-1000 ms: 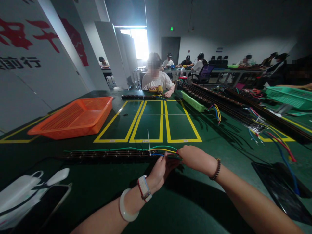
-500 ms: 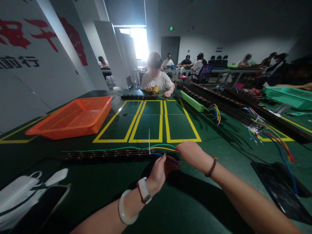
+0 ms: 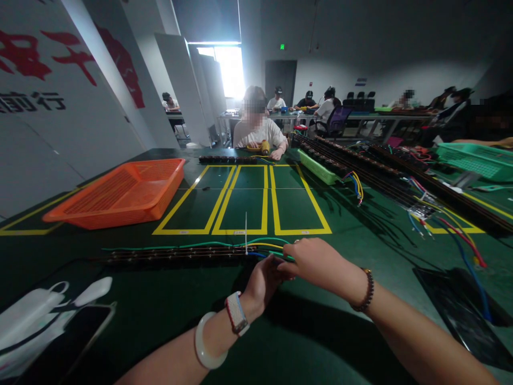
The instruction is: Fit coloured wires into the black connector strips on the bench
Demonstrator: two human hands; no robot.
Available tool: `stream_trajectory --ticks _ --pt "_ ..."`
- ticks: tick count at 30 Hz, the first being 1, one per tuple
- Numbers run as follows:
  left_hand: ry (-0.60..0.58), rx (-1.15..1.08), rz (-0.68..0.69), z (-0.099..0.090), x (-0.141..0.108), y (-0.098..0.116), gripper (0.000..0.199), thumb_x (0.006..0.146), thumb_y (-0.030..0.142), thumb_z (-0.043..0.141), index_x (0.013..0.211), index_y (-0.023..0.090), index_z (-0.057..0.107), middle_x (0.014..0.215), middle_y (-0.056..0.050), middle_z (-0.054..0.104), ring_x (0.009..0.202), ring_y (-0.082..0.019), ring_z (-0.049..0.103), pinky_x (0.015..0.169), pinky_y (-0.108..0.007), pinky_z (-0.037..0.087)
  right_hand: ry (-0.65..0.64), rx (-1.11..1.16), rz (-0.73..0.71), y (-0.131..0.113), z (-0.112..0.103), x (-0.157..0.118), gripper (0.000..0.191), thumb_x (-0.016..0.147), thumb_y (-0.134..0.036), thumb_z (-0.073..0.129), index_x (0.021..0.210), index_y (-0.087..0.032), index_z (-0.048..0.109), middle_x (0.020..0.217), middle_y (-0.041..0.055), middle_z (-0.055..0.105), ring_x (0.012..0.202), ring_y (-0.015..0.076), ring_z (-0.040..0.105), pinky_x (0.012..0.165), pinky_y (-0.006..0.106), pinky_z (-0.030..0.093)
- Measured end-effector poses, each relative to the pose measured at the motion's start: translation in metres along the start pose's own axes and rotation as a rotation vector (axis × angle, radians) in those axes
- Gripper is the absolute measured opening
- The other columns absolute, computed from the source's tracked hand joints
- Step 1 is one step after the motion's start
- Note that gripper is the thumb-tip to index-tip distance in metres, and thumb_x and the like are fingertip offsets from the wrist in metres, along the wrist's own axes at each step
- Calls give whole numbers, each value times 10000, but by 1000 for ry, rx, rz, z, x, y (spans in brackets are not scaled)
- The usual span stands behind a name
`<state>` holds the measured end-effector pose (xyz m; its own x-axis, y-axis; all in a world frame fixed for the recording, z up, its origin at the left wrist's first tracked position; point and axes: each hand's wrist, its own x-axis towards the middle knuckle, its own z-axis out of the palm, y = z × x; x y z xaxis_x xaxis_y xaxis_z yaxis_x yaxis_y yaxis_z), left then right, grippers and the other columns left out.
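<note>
A long dark strip with metal rails [image 3: 172, 254] lies crosswise before me, a green wire along its far edge. A white cable tie [image 3: 246, 232] stands upright around its right end, where green, yellow and blue wires [image 3: 262, 246] come out. My left hand [image 3: 262, 283], wearing a watch and a white bangle, is closed around the wires just right of the strip. My right hand [image 3: 320, 262] meets it there, fingers pinched on the wires at their ends. Which wire sits between which fingers is hidden.
An orange basket [image 3: 120, 219] stands at the left; white chargers [image 3: 36, 307] and a phone [image 3: 72, 342] lie near left. Similar strips with wires [image 3: 352, 155] lie at the right beside a green tray [image 3: 316, 167]. A black sheet [image 3: 452, 305] is near right. A person [image 3: 260, 131] works opposite.
My right hand has come closer to my left hand and turned, its fingers now over the wire ends. The left hand has barely moved. The person opposite has shifted a yellow tool slightly right.
</note>
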<state>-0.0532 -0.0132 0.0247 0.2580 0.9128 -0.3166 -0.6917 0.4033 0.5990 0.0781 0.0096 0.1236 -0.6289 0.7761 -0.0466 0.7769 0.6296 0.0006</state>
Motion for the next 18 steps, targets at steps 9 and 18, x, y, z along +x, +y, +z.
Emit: stream_trajectory --ticks 9,18 --pt "-16 18 2 -2 2 -1 301 874 338 459 804 119 653 727 -78 689 695 -190 641 761 -343 476 11 24 -114 -1 18 0 146 791 -55 571 900 -117 644 795 84 674 698 200 639 590 263 432" --pt "-200 311 -103 3 -8 -1 568 841 583 384 809 108 694 705 -139 692 715 -255 661 745 -373 485 -24 60 -111 13 12 7 207 809 -52 533 905 -148 690 791 80 656 746 184 618 671 266 445"
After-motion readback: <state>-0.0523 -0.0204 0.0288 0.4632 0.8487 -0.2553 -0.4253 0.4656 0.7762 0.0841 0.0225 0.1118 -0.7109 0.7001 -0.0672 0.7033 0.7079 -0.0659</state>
